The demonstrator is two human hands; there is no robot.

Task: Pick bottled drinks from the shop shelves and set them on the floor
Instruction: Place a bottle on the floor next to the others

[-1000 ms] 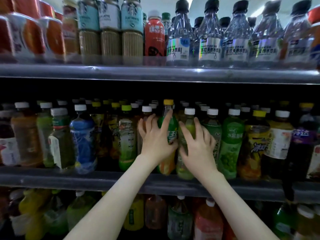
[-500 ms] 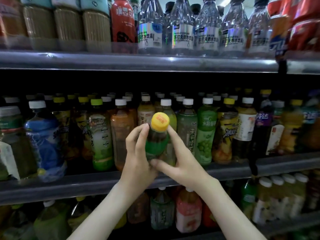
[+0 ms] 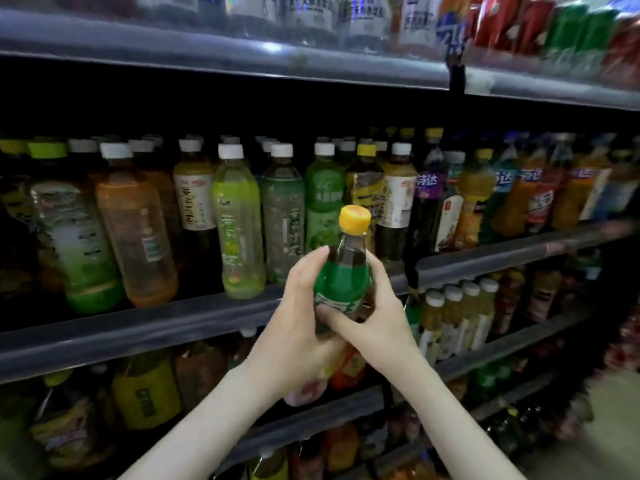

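Observation:
A bottle with a yellow cap and green label (image 3: pixel 343 271) is held upright in front of the middle shelf (image 3: pixel 138 327), clear of the row behind it. My left hand (image 3: pixel 294 327) wraps its left side and lower body. My right hand (image 3: pixel 377 317) grips it from the right, thumb across the label. The bottle's bottom half is hidden by both hands. Rows of bottled teas and juices (image 3: pixel 239 220) fill the middle shelf behind.
The top shelf (image 3: pixel 242 60) carries water bottles and red cans. Lower shelves (image 3: pixel 311 420) hold more drinks. A strip of pale floor (image 3: pixel 602 441) shows at the bottom right, beside the shelving.
Both hands closed on the yellow-capped bottle and drew it off the shelf toward me. The view has swung right and down, bringing the floor into sight.

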